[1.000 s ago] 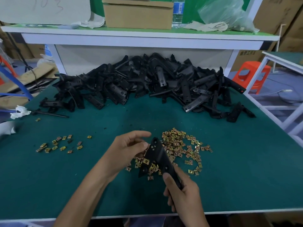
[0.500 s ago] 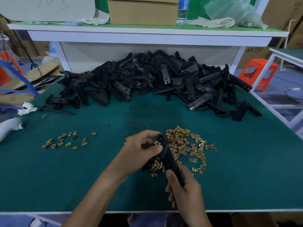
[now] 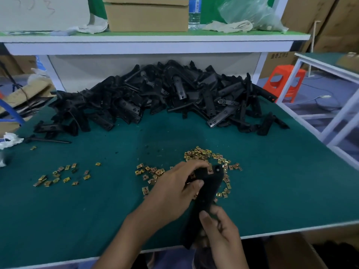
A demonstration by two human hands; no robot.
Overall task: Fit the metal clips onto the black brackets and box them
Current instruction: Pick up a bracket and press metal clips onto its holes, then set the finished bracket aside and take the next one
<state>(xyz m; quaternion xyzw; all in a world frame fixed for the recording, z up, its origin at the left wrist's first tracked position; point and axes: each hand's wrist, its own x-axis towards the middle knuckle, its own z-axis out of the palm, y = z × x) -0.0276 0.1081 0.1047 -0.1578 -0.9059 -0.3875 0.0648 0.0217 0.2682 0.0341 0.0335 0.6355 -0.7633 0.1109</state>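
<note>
I hold one black bracket (image 3: 208,188) over the green table (image 3: 281,181), its long body running from near the table's front edge up toward the clips. My right hand (image 3: 219,228) grips its lower end. My left hand (image 3: 178,189) is curled round its upper end, fingers over the top, where a brass clip (image 3: 210,170) sits on the bracket. A loose heap of brass metal clips (image 3: 202,154) lies just behind my hands. A big pile of black brackets (image 3: 161,98) fills the back of the table.
A smaller scatter of clips (image 3: 62,174) lies at the left. A cardboard box (image 3: 146,14), a water bottle (image 3: 194,13) and rags stand on the raised shelf (image 3: 155,38). An orange stool (image 3: 285,82) and a white frame (image 3: 330,123) are to the right.
My left hand has closed further over the top of the bracket. The bracket has swung to a steeper line, and a clip now shows at its upper end.
</note>
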